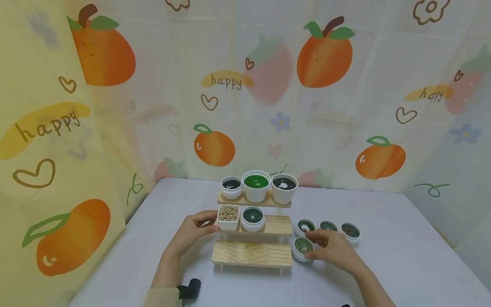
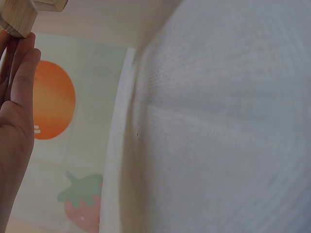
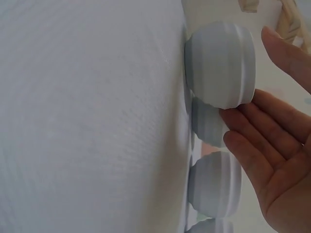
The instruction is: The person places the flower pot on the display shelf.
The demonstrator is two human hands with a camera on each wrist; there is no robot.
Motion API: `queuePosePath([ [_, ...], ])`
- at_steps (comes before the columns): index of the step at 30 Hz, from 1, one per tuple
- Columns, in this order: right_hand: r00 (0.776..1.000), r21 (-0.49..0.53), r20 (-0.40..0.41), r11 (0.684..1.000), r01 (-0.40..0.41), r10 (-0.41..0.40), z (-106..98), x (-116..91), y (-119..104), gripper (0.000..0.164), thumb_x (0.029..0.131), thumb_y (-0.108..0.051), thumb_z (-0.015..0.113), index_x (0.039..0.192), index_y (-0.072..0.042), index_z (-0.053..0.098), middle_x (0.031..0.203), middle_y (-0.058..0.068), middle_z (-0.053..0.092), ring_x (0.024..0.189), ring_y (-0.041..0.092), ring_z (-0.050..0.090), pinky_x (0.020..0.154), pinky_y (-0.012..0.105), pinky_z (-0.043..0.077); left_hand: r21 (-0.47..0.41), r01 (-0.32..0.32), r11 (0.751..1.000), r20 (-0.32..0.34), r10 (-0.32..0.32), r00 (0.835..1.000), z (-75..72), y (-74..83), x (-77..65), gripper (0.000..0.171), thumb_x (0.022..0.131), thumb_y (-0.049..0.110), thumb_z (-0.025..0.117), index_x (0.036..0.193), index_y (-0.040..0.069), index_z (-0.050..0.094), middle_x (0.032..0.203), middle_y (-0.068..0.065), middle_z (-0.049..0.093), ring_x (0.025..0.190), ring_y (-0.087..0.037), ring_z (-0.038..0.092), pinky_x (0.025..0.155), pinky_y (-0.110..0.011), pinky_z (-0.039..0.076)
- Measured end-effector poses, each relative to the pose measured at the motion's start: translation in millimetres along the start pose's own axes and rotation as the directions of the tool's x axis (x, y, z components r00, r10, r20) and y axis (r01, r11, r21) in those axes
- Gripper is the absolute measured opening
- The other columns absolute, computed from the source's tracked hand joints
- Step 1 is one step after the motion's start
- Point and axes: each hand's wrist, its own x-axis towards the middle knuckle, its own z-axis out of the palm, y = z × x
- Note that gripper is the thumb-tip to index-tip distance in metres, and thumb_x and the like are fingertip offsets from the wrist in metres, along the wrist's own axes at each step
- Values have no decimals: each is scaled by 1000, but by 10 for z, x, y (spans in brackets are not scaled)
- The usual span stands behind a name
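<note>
My left hand (image 1: 193, 232) is at the left end of the middle wooden shelf (image 1: 278, 225), fingers extended, fingertips right at its edge in the left wrist view. Beside its thumb stands a square white cup of beige grains (image 1: 228, 212), with a round white pot with dark green contents (image 1: 253, 216) to its right. On the right, my right hand (image 1: 335, 249) spreads thumb and fingers about a round white pot with speckled green contents (image 1: 303, 246) on the table. In the right wrist view, fingertips reach that pot's side (image 3: 221, 65) while the thumb stands apart from it.
The back shelf (image 1: 255, 200) carries three white cups, including a bright green one (image 1: 256, 182). In front stands a bare lower shelf (image 1: 251, 254). Further white pots, one with reddish flecks (image 1: 350, 231), sit behind my right hand. A printed curtain (image 1: 276, 128) hangs behind the table.
</note>
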Motion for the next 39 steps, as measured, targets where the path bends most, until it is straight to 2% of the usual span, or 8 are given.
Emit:
queuePosePath([
  [4,1000,-28,-4,1000,5,-5,14,6,-9,61,68,-38,89,118,-8,70,116,8,74,105,25,71,93,41,57,0,-3,1000,-1,3,1000,2,-1,-3,44,82,18,80,124,9,69,118,10,70,114,3,59,97,-18,50],
  [15,1000,-61,3,998,1,-1,38,34,20,63,66,-37,90,118,-9,70,114,7,74,102,22,71,92,41,57,8,10,1000,-5,-10,1000,9,18,0,44,82,19,80,124,11,69,124,0,69,116,3,58,99,-18,48],
  [28,1000,-101,-2,995,0,0,62,50,27,62,64,-36,91,116,-9,71,109,4,75,98,18,70,89,40,58,-1,9,1000,-3,-9,1000,3,9,1,45,82,19,80,125,9,68,118,13,69,115,5,58,99,-15,46],
  [39,1000,-110,-17,994,0,-2,65,35,8,60,62,-37,91,112,-10,72,106,2,75,96,15,70,88,39,58,-15,11,1000,4,-11,1000,2,-8,4,45,82,19,80,125,8,68,119,11,69,115,3,59,99,-15,47],
])
